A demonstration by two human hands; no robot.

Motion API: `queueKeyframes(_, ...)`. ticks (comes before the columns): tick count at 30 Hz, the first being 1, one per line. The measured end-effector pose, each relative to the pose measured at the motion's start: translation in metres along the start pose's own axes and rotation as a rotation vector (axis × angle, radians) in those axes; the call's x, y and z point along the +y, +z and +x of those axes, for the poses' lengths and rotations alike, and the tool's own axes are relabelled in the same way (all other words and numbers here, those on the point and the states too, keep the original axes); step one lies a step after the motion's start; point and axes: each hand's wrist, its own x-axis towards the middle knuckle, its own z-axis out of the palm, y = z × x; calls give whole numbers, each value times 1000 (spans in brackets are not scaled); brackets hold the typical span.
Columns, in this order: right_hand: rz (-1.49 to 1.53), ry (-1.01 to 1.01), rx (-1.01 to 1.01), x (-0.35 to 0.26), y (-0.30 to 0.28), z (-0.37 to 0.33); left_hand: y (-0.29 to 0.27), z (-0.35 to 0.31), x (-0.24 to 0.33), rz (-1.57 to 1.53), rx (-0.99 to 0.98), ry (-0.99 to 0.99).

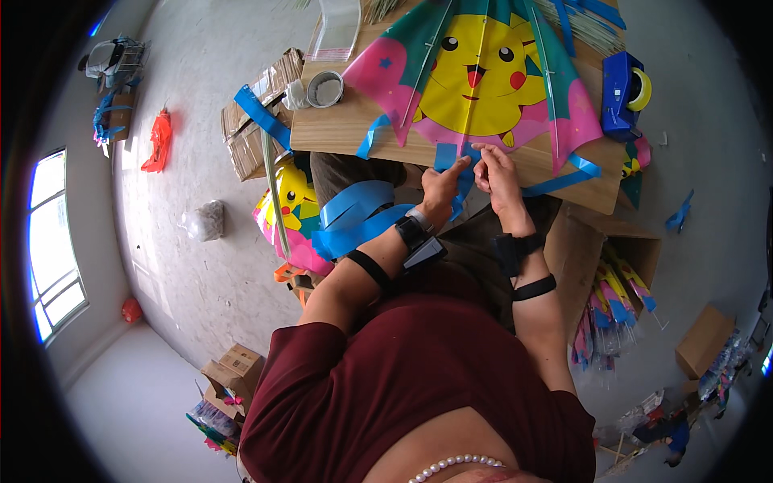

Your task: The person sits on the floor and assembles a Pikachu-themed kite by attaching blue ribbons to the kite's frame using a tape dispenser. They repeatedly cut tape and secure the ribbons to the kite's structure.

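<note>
A kite [483,80] with a yellow cartoon face, pink and green panels and thin rods lies on the wooden table, its lower tip toward me. Blue ribbon [445,154] is at that tip and hangs over the table's near edge. My left hand [441,187] pinches the ribbon just below the kite. Close beside it on the right, my right hand [501,175] has its fingers curled and pressed together by the kite's lower edge; what they hold is too small to make out. More blue ribbon [362,211] lies in loops over my left leg.
On the wooden table [322,129] stand a small round tub [325,88] at left and a blue tape dispenser [626,97] at right. A cardboard box [576,253] with packed kites is at my right. Another kite [291,209] hangs low at left, near a taped carton [245,121].
</note>
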Motion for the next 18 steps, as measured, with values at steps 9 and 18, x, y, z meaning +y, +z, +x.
queueKeyframes(9, -77, -59, 55, 3, 4, 1, 0, -1, 1, -2, -14, 4)
queueKeyframes(18, -122, -132, 121, 11, 10, 2, 0, -2, 2, 39, 18, -4)
